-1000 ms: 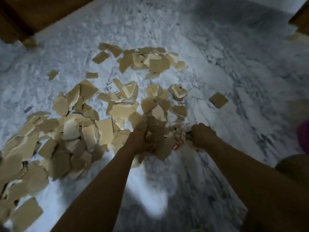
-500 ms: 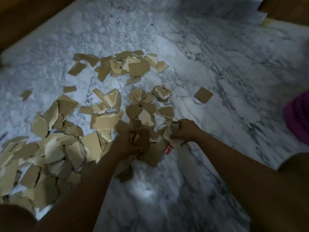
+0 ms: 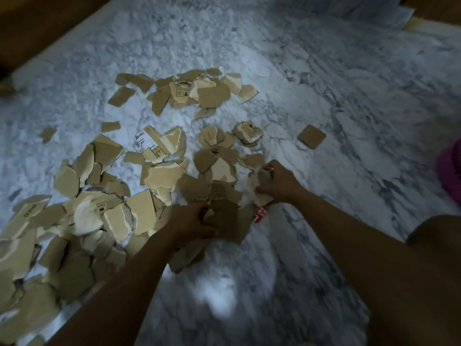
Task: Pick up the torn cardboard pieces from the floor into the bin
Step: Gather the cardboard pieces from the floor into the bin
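"Cardboard pieces [image 3: 162,176] first: which way do they lie from the hands?"
"Ahead and to the left, mostly. The heap spreads over the marble floor [image 3: 336,101] from between the hands out toward its left edge, thickest at the near left. One square piece [image 3: 311,136] lies alone beyond the right hand [image 3: 277,183], well apart from the rest."
"And the hands themselves?"
"Both are curled round scraps, neither spread. The left hand [image 3: 192,223] grips a bunch of brown pieces low over the floor. The right hand grips a paler crumpled clump, with a red-printed scrap [image 3: 260,213] just beneath it."
"Where's the bin?"
"Something pink [image 3: 450,171] shows at the floor's right edge, cut off by the frame, and I can't tell whether it's the bin. If it is, it sits on the right hand's side, so I'd judge the load goes rightward, while the left hand is nearer the remaining heap. Most of the task lies ahead"
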`<state>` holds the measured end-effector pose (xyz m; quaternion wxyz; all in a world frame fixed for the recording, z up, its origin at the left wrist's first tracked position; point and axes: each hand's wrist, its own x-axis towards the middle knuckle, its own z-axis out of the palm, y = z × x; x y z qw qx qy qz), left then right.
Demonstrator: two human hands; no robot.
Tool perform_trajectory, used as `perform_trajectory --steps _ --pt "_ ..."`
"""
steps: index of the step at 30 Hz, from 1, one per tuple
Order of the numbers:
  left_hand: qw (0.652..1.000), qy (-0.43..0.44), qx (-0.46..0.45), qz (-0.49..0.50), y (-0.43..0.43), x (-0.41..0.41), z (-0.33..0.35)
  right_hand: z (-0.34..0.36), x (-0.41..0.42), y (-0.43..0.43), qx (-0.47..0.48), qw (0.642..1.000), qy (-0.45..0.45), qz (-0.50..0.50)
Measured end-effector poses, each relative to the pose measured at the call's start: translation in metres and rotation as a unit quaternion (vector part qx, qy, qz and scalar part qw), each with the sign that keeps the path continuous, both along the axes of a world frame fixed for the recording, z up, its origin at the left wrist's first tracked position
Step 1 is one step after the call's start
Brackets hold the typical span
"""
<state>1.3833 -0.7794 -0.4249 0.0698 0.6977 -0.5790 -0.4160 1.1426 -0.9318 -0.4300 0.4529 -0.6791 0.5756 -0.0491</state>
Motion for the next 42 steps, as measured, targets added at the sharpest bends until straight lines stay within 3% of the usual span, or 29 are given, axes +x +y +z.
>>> perform_trajectory --steps 2,5,8,12,14,17,19,23,26,29,32,38,42 --pt "0.998 -0.016 0.019 -0.056 -0.014 -0.020 -0.005 0.016 -0.018 -0.010 -0.014 1.000 0.016 -0.016" --pt "0.985 -0.097 0.043 -0.137 -0.028 -0.053 -0.017 0.014 -0.042 -0.012 -0.038 0.990 0.128 0.050" --pt "0.967 -0.209 0.023 -0.147 -0.024 -0.071 -0.035 -0.017 -0.062 0.008 -0.016 0.969 0.220 0.112" --pt "0.964 -0.241 -0.014 -0.114 -0.012 -0.071 -0.041 -0.045 -0.076 0.039 0.007 0.965 0.227 0.130" --pt "0.972 -0.211 -0.032 -0.100 -0.010 -0.061 -0.034 -0.040 -0.070 0.033 0.008 0.962 0.224 0.155" --pt "0.996 -0.069 -0.048 -0.028 -0.004 -0.041 -0.015 -0.020 -0.045 0.015 0.004 0.968 0.183 0.169" --pt "0.998 -0.039 -0.046 0.006 0.000 -0.028 -0.005 -0.016 -0.024 0.010 -0.016 0.968 0.156 0.194" --pt "0.997 -0.042 -0.005 0.063 0.013 -0.008 -0.001 -0.034 0.009 0.035 -0.041 0.936 0.216 0.274" --pt "0.995 -0.059 0.016 0.079 0.017 -0.004 -0.003 -0.043 0.013 0.057 -0.082 0.942 0.201 0.256" --pt "0.994 -0.069 0.026 0.086 0.008 -0.009 0.007 -0.040 0.007 0.052 -0.039 0.950 0.181 0.250" --pt "0.993 -0.084 0.025 0.083 -0.014 -0.013 0.026 -0.013 -0.007 0.027 0.025 0.956 0.182 0.230" --pt "0.993 -0.100 0.027 0.053 -0.092 -0.035 0.073 0.065 -0.044 -0.069 -0.008 0.970 0.195 0.144" --pt "0.994 -0.103 0.019 -0.041 -0.148 -0.065 0.071 0.075 -0.065 -0.125 -0.020 0.976 0.195 0.091"
